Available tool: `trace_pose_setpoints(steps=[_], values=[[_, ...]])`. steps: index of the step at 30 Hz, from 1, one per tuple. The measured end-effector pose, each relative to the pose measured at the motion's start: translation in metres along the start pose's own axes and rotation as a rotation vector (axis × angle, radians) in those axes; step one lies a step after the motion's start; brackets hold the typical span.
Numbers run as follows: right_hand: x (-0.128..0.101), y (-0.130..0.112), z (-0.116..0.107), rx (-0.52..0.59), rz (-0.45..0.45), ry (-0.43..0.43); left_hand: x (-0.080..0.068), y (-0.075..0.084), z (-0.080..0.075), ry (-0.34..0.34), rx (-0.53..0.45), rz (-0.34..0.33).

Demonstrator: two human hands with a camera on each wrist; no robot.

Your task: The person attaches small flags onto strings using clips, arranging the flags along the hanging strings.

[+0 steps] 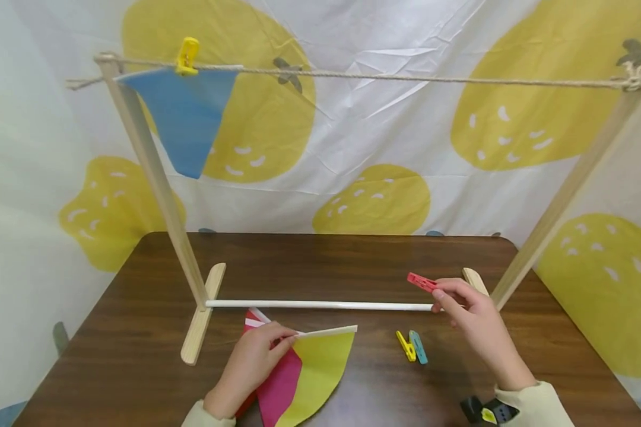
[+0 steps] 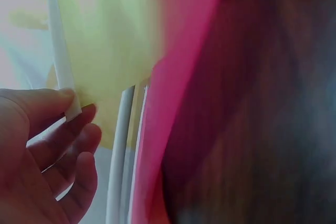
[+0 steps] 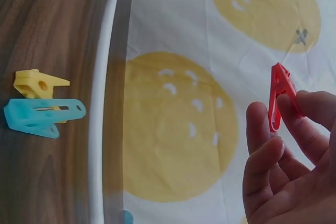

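Risk 1: the left hand [image 1: 251, 362] pinches only the white top strip of the yellow-green triangular paper pennant [image 1: 320, 367] between thumb and fingertips, w/ the rest of the sheet lying limp on the dark wood-grain table [image 1: 112, 356]; a quick lift could, in my judgement, crease or tear the paper, or drag up the pink paper pennant [image 1: 278, 385] lying partly under it. Risk 2: the right hand [image 1: 475, 320] holds the small red plastic clothes peg [image 1: 421, 281] by one end in thumb and fingertips, other fingers loosely curled; grip looks light, so the peg may slip or spring out when squeezed. Risk 3: the wooden rack's thin white base rod [image 1: 320, 305] sits just beside both hands; a knock could shift the frame and the twisted rope line [image 1: 406, 77] above. Condition of item: yellow-green pennant flat, uncreased, point toward the person, white edge raised at the left fingers [image 2: 63, 129]; location: table front, between rod and person. Also noted: blue paper pennant [image 1: 184, 118] hung at the rope's left end under a yellow plastic peg [image 1: 187, 56]; spare yellow peg [image 1: 405, 346] and light-blue peg [image 1: 419, 347] on table, touching, near the right hand.
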State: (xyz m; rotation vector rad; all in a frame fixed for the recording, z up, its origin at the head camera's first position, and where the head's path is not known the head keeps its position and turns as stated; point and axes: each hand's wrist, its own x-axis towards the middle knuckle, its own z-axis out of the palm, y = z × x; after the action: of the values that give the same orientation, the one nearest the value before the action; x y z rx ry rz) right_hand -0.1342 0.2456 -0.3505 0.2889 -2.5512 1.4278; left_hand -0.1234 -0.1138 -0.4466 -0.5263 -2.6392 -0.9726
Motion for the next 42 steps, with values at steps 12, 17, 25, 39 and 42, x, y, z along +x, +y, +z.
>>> trace_pose_setpoints(steps=[12, 17, 25, 39, 42], values=[[0.004, -0.04, -0.008, -0.15, -0.053, 0.027, 0.011, 0.005, -0.017, 0.023, 0.124, 0.034], [0.012, -0.033, -0.011, -0.187, -0.069, 0.029, 0.018, 0.006, -0.038, 0.092, 0.224, 0.047], [0.022, -0.028, -0.017, -0.234, -0.148, 0.045, 0.031, 0.006, -0.061, 0.147, 0.218, 0.1], [0.028, -0.05, -0.024, -0.332, -0.275, 0.048, 0.053, 0.024, -0.086, 0.208, 0.218, 0.212], [0.03, -0.058, -0.026, -0.358, -0.302, 0.053, 0.061, 0.029, -0.092, 0.224, 0.228, 0.248]])
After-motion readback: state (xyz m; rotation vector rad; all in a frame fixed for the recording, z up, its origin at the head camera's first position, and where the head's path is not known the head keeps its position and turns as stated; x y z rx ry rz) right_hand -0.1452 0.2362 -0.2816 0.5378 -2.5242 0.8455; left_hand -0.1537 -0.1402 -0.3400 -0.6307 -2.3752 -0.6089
